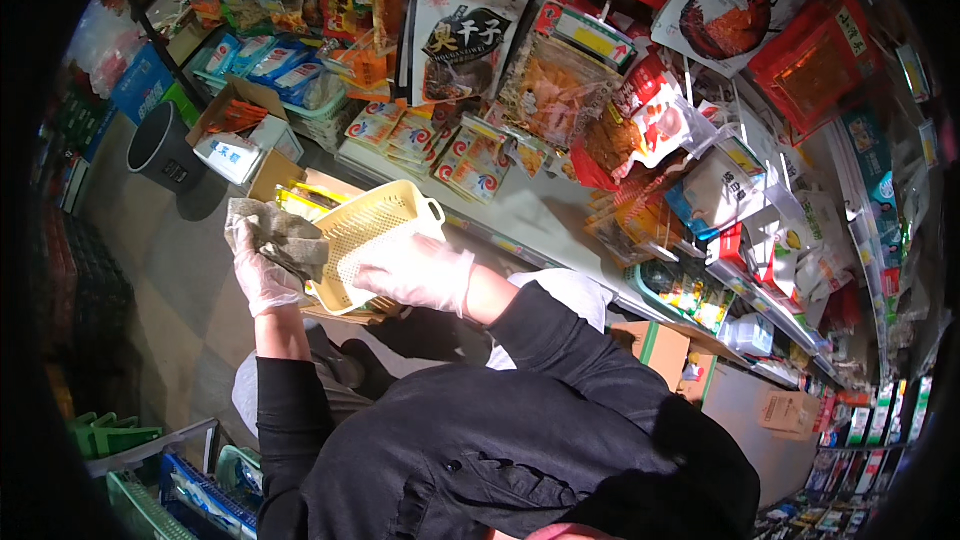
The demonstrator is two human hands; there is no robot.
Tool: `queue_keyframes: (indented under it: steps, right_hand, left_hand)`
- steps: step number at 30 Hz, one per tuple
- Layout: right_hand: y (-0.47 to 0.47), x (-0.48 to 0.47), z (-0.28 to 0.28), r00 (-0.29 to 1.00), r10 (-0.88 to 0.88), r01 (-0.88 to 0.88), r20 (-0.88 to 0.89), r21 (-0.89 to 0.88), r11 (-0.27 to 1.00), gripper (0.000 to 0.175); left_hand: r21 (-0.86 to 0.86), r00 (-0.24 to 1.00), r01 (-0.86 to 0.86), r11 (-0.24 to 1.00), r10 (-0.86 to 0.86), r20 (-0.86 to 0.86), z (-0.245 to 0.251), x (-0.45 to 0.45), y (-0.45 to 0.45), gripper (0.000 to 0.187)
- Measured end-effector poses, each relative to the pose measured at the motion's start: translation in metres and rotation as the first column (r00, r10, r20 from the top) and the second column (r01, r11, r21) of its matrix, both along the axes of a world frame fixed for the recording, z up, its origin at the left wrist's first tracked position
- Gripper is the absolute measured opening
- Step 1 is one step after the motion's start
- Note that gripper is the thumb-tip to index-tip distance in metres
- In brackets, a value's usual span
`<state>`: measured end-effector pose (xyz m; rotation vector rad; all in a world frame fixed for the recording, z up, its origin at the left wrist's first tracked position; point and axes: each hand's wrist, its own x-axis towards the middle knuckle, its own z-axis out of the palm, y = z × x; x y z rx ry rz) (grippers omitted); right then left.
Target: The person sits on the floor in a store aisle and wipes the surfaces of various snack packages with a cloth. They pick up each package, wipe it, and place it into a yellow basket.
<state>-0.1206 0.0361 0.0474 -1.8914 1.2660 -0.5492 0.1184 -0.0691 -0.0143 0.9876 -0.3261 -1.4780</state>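
Observation:
A yellow perforated plastic basket (367, 221) is tilted in front of me, above an open cardboard box (274, 178) with yellow packets. My left hand (262, 270), in a clear thin glove, grips a crumpled grey-brown cloth (281, 236) at the basket's left side. My right hand (416, 274), gloved as well, lies over the basket's near right part, its fingers towards the inside. Glare washes out this hand, and whether its fingers close on the basket's wall cannot be told.
A white shelf (517, 217) holds flat packets. Above it hang snack bags (465, 37) on hooks. A grey bin (161, 150) and an open box of orange packets (240, 120) stand at the left. Blue and green baskets (202, 491) lie at the lower left, cartons (660, 352) at the right.

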Motion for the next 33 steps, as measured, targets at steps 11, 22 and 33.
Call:
queue_keyframes:
  steps: [11,22,33]
  right_hand:
    - [-0.005,-0.004,-0.017,0.962,-0.095,0.088,-0.254,-0.041,0.995,0.030]
    - [-0.003,-0.005,-0.017,0.975,-0.222,0.206,-0.017,-0.306,0.929,0.094]
    - [-0.002,0.003,-0.027,0.901,-0.383,0.421,0.205,-0.199,0.885,0.122]
  left_hand:
    - [-0.005,0.999,0.024,1.000,-0.024,-0.042,0.011,-0.018,0.009,0.032]
    - [-0.054,0.999,0.022,0.998,-0.023,-0.033,0.013,-0.021,0.017,0.029]
    - [-0.107,1.000,-0.012,0.994,0.010,-0.016,-0.005,-0.021,0.007,0.030]
